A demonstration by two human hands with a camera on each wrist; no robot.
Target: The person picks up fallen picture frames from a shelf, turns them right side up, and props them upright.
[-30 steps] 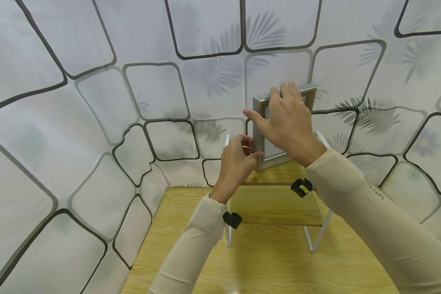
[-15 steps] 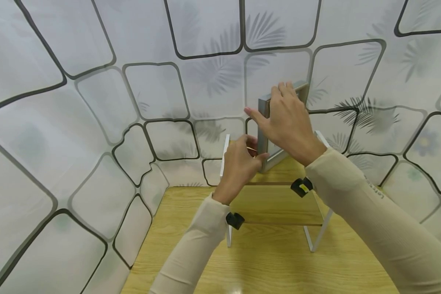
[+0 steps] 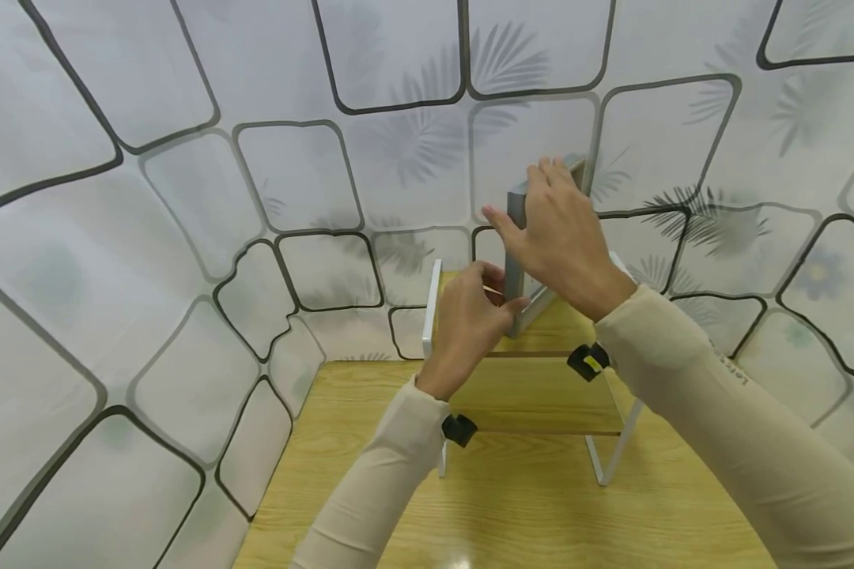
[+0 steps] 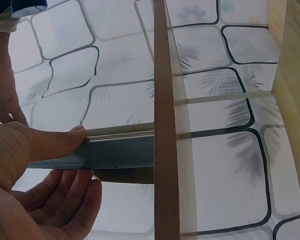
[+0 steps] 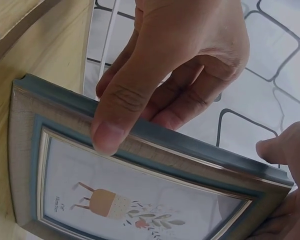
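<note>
A picture frame point(image 3: 515, 265) with a grey-blue edge stands at an angle on a small two-tier wooden shelf point(image 3: 562, 332). My left hand point(image 3: 466, 324) pinches its left side low down; in the left wrist view the thumb is on one side of the frame point(image 4: 120, 152) and the fingers point(image 4: 65, 192) are on the other. Higher up, my right hand point(image 3: 565, 229) holds the frame's top, with its fingers over the upper edge and the thumb along the left side. In the right wrist view the print point(image 5: 135, 200) shows a vase-like shape with leaves.
The shelf has white metal legs point(image 3: 612, 454) and a lower board point(image 3: 534, 395). It stands on a wood-grain table point(image 3: 527, 514). Patterned cloth point(image 3: 413, 174) hangs close behind and at the left.
The frame has turned, its front now angled more to the right and its left edge shifted rightward. My left hand has moved right with that edge; the right hand stays nearly in place.
</note>
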